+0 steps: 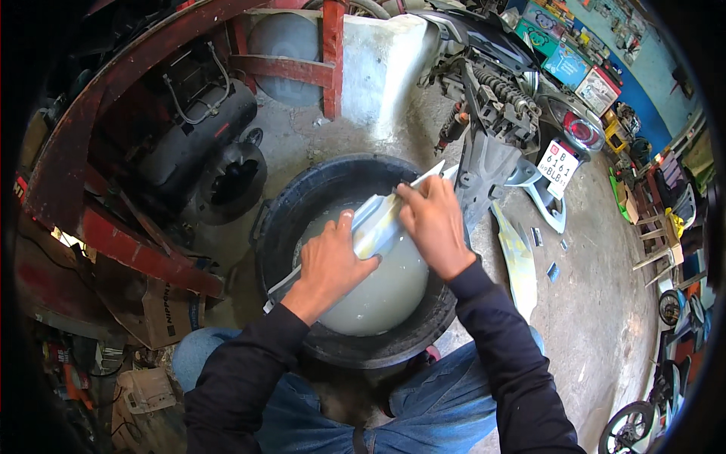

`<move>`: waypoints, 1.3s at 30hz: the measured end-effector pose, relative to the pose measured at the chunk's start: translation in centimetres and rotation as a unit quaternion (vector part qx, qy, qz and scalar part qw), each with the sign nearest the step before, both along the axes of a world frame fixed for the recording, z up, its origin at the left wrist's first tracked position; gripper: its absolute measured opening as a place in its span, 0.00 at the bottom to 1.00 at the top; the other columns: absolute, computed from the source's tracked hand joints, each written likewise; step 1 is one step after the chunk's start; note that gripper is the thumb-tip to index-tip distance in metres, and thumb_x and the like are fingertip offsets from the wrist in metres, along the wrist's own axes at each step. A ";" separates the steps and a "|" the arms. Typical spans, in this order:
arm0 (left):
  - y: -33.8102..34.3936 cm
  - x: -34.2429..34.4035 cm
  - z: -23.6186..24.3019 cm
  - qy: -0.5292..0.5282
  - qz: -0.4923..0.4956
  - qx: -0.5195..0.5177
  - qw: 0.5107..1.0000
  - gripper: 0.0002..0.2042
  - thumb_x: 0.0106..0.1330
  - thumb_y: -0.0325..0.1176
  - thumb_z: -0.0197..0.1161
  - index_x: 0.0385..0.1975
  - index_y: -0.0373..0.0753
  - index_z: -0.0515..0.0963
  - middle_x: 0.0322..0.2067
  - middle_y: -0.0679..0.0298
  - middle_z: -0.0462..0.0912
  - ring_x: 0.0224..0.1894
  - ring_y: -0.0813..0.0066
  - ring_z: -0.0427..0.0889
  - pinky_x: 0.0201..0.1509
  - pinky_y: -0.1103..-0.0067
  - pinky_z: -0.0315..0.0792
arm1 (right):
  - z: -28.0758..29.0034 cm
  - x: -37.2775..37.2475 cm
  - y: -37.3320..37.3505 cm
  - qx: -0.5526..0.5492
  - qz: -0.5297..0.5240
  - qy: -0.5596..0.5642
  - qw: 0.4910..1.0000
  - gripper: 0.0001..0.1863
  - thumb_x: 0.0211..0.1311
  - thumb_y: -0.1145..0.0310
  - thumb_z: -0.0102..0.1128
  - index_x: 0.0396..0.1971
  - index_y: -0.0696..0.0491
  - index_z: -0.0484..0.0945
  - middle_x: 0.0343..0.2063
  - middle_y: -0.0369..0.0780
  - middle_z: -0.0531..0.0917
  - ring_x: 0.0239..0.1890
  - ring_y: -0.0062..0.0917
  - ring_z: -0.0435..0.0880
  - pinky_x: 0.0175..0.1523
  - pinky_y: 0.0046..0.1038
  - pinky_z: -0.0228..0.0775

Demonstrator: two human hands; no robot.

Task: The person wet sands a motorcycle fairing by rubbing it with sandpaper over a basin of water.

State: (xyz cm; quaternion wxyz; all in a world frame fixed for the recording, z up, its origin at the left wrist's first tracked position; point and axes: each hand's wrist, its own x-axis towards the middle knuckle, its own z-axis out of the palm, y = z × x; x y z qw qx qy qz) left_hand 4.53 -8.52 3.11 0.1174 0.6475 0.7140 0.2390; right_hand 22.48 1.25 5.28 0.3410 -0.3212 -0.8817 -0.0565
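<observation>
A long motorcycle body panel [380, 229], pale grey-blue with yellowish patches, lies slantwise over a black tub [270, 238] of cloudy greyish water [382, 299]. My left hand [333, 261] is closed round the panel's near side, thumb toward the water. Farther up and to the right, my right hand [435, 219] is closed at the panel's upper edge, fingertips pressed onto it. A small dark bit shows under those fingertips; what it is I cannot make out. The panel's lower left end reaches the tub's rim.
A partly stripped motorcycle [499, 113] stands beyond the tub on the right. Another yellow-patched panel [514, 261] and small blue pieces [553, 271] lie on the concrete floor. At left are a red metal frame [144, 250], a dark tank [204, 121] and cardboard [170, 310].
</observation>
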 end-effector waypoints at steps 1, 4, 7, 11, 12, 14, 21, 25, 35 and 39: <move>-0.1 -0.1 -0.2 0.000 -0.001 -0.002 1.000 0.41 0.52 0.48 0.77 0.62 0.32 0.68 0.43 0.43 0.83 0.41 0.41 0.87 0.43 0.54 0.81 | 0.3 0.0 0.3 0.006 -0.001 0.006 1.000 0.21 0.52 0.72 0.67 0.49 0.57 0.85 0.34 0.44 0.74 0.39 0.39 0.75 0.46 0.38 0.71; -0.1 -0.4 -0.1 -0.003 0.007 0.001 1.000 0.40 0.52 0.49 0.77 0.62 0.33 0.68 0.43 0.43 0.83 0.40 0.41 0.87 0.43 0.55 0.81 | -1.4 -1.5 -3.3 -0.013 0.060 0.010 0.998 0.18 0.54 0.74 0.65 0.47 0.58 0.86 0.33 0.45 0.75 0.39 0.40 0.75 0.46 0.39 0.70; 0.0 -0.2 0.5 -0.011 0.020 -0.042 0.999 0.43 0.51 0.50 0.78 0.63 0.31 0.68 0.46 0.43 0.84 0.45 0.44 0.87 0.48 0.56 0.80 | -0.1 -0.5 -0.4 -0.019 -0.002 0.022 1.000 0.19 0.53 0.72 0.67 0.47 0.57 0.86 0.33 0.44 0.75 0.39 0.39 0.75 0.45 0.38 0.71; 0.3 -0.2 0.1 -0.008 0.014 -0.028 0.999 0.42 0.51 0.49 0.77 0.63 0.32 0.68 0.44 0.43 0.84 0.43 0.43 0.87 0.46 0.55 0.81 | -2.1 -1.2 -2.9 -0.009 0.042 0.001 0.999 0.19 0.53 0.68 0.68 0.47 0.54 0.86 0.35 0.42 0.76 0.41 0.36 0.76 0.41 0.39 0.69; 0.2 -0.2 -0.1 -0.013 0.009 -0.015 1.000 0.41 0.51 0.48 0.77 0.62 0.33 0.69 0.43 0.43 0.83 0.40 0.41 0.87 0.44 0.55 0.81 | -1.6 -0.6 -2.1 0.004 0.031 -0.011 0.999 0.19 0.53 0.68 0.68 0.47 0.54 0.86 0.35 0.42 0.76 0.41 0.36 0.77 0.40 0.38 0.69; 0.3 -0.2 0.2 -0.008 0.006 -0.014 1.000 0.41 0.51 0.48 0.77 0.62 0.33 0.69 0.43 0.43 0.83 0.40 0.41 0.87 0.44 0.55 0.81 | -0.7 -0.3 -0.1 0.016 -0.008 0.006 1.000 0.18 0.53 0.68 0.68 0.46 0.53 0.86 0.35 0.42 0.75 0.39 0.37 0.77 0.40 0.38 0.69; 0.0 0.0 0.0 0.007 0.009 -0.013 1.000 0.42 0.50 0.49 0.77 0.63 0.33 0.68 0.43 0.43 0.83 0.40 0.41 0.87 0.44 0.55 0.81 | -0.6 -0.4 -0.6 0.013 -0.039 -0.002 0.999 0.19 0.52 0.70 0.68 0.47 0.51 0.87 0.33 0.41 0.75 0.38 0.37 0.75 0.42 0.37 0.67; 0.2 -0.4 -0.1 0.005 0.005 0.001 1.000 0.42 0.51 0.49 0.77 0.63 0.33 0.68 0.42 0.43 0.83 0.40 0.41 0.87 0.44 0.55 0.81 | -1.9 -0.9 -3.0 0.016 0.003 0.005 1.000 0.17 0.54 0.69 0.66 0.47 0.51 0.87 0.32 0.41 0.75 0.39 0.37 0.75 0.42 0.37 0.67; -0.1 -0.1 0.2 -0.006 0.009 -0.011 1.000 0.41 0.51 0.48 0.76 0.63 0.33 0.68 0.43 0.43 0.82 0.40 0.41 0.87 0.43 0.55 0.81 | -1.1 -0.9 -2.4 0.002 -0.020 -0.021 1.000 0.17 0.58 0.68 0.65 0.48 0.53 0.86 0.35 0.40 0.76 0.41 0.35 0.75 0.41 0.38 0.65; -0.1 -0.3 0.0 0.000 0.006 -0.003 1.000 0.41 0.51 0.48 0.76 0.62 0.33 0.68 0.43 0.43 0.82 0.39 0.41 0.87 0.43 0.55 0.81 | -1.4 -1.2 -2.2 0.018 -0.063 -0.009 0.998 0.19 0.55 0.67 0.67 0.48 0.53 0.86 0.36 0.41 0.76 0.39 0.35 0.75 0.41 0.38 0.65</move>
